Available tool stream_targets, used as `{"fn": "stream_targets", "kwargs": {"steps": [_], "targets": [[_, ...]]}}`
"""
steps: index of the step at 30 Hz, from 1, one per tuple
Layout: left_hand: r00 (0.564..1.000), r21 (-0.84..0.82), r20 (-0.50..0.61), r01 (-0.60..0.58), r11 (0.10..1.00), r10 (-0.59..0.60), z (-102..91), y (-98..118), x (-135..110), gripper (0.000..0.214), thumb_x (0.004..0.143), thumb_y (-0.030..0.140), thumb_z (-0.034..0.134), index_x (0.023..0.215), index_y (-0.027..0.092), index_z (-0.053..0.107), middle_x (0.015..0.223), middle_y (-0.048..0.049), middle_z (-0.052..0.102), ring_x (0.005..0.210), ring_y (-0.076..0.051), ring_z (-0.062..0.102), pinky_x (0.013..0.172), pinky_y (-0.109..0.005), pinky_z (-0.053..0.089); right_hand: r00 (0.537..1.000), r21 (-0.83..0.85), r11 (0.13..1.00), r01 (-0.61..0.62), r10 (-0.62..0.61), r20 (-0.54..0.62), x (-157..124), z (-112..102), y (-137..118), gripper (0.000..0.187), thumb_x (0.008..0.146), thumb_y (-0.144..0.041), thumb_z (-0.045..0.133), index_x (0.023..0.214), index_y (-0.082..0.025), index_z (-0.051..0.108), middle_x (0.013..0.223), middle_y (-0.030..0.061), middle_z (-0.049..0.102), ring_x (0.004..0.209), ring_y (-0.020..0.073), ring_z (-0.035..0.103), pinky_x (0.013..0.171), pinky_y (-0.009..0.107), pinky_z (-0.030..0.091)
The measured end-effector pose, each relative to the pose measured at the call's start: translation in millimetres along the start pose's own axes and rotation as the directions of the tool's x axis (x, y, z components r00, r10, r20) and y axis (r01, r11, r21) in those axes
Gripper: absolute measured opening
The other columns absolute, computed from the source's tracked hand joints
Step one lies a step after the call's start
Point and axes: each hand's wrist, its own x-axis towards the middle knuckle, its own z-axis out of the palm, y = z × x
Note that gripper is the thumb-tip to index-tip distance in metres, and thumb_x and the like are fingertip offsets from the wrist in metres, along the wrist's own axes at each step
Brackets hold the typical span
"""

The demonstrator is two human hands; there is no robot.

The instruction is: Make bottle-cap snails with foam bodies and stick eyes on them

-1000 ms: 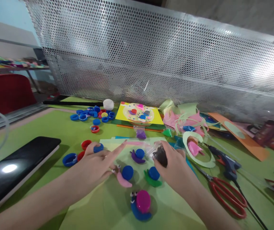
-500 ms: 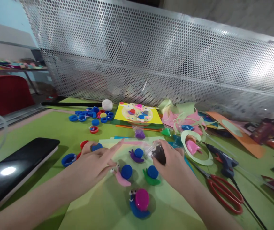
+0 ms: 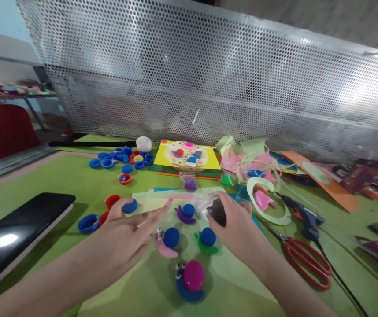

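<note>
From afar I'm holding the dark lump [image 3: 219, 214] in the right hand [image 3: 237, 222] beside the purple snail [image 3: 183, 215], judging it light, soft, slick-wrapped and best gripped around its sides, while the left hand [image 3: 123, 235] is resting, fingers spread, near the blue cap [image 3: 130, 206].

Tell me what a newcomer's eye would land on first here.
Likely the blue clay-like snail with a round magenta shell, near the bottom centre on pale green paper. Next, the dark lump in clear plastic, held by the right hand, beyond the snail and to its right. At the back stands a tall silver perforated metal panel.
</note>
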Motion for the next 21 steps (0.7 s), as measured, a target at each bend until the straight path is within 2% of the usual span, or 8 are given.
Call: {"fn": "stream_targets", "kwargs": {"steps": [2,6,10,12,14,17,19,21], "targets": [[1.0,0.006,-0.001,-0.002,1.0,0.002,-1.8,2,-1,0.073,0.087,0.01,0.027,0.141,0.032,-0.015,0.096,0.0004,0.072,0.088,-0.024,0.067,0.093,-0.053,0.032,1.0,0.003,1.0,0.014,-0.014,-0.002,0,1,1,0.033,0.076,-0.022,0.048,0.109,-0.018,0.048,0.09,0.0073,0.066,0.088,0.0266,0.058,0.084,0.045,0.036],[0.993,-0.022,-0.115,0.015,1.0,-0.018,-3.2,0,-2,0.073,0.086,0.013,0.031,0.142,0.03,-0.012,0.102,-0.001,0.07,0.09,-0.022,0.066,0.083,-0.039,0.042,0.999,-0.005,0.999,0.052,-0.052,-0.014,-2,4,2,0.032,0.077,-0.023,0.05,0.109,-0.019,0.048,0.094,0.0081,0.065,0.09,0.0263,0.057,0.084,0.045,0.037],[0.99,0.002,-0.138,-0.021,1.0,0.021,-2.2,2,-3,0.071,0.087,0.013,0.032,0.143,0.031,-0.008,0.107,-0.0011,0.069,0.094,-0.023,0.065,0.088,-0.041,0.038,0.994,0.01,0.996,0.086,-0.085,-0.064,-4,-1,0,0.036,0.082,-0.039,0.05,0.111,-0.017,0.046,0.098,0.0117,0.063,0.094,0.0284,0.055,0.082,0.046,0.039],[0.982,-0.024,-0.191,-0.023,0.999,0.018,-0.9,7,-2,0.069,0.089,0.018,0.035,0.143,0.032,-0.005,0.11,-0.0007,0.068,0.102,-0.023,0.062,0.093,-0.042,0.035,0.986,0.063,0.986,0.156,-0.153,-0.06,-6,-5,-4,0.029,0.088,-0.039,0.042,0.109,-0.02,0.047,0.099,0.0091,0.063,0.092,0.025,0.056,0.081,0.043,0.04],[0.957,-0.056,-0.288,0.017,0.998,-0.033,0.8,14,-3,0.065,0.089,0.03,0.043,0.142,0.031,0.006,0.102,0.0003,0.069,0.099,-0.024,0.062,0.092,-0.042,0.034,0.965,0.118,0.958,0.261,-0.256,-0.055,-9,-8,-9,0.017,0.091,-0.031,0.038,0.1,-0.023,0.051,0.095,0.0045,0.064,0.088,0.0207,0.056,0.079,0.04,0.039],[0.937,-0.061,-0.349,-0.025,0.998,0.002,4.6,24,-4,0.045,0.083,0.043,0.055,0.122,0.028,0.041,0.083,0.0031,0.069,0.082,-0.023,0.064,0.09,-0.043,0.035,0.888,0.166,0.872,0.46,-0.447,-0.111,-17,-8,-19,0.007,0.086,-0.022,0.048,0.088,-0.023,0.054,0.089,-0.0003,0.064,0.086,0.0172,0.056,0.079,0.036,0.035],[0.942,-0.033,-0.304,-0.159,0.987,0.142,8.5,29,-6,0.027,0.08,0.043,0.058,0.1,0.026,0.052,0.081,0.0033,0.068,0.078,-0.021,0.063,0.089,-0.04,0.036,0.794,0.166,0.778,0.606,-0.576,-0.196,-25,-4,-27,0.006,0.081,-0.019,0.052,0.083,-0.022,0.056,0.086,-0.002,0.065,0.083,0.0149,0.057,0.079,0.034,0.033],[0.925,-0.009,-0.272,-0.278,0.96,0.265,13.6,32,-6,0.014,0.081,0.037,0.057,0.09,0.027,0.054,0.083,0.0042,0.069,0.08,-0.018,0.063,0.09,-0.035,0.036,0.669,0.128,0.674,0.728,-0.657,-0.347,-31,2,-33,0.013,0.082,-0.02,0.049,0.069,-0.02,0.054,0.082,-0.0039,0.066,0.077,0.0116,0.057,0.082,0.033,0.032]]}}
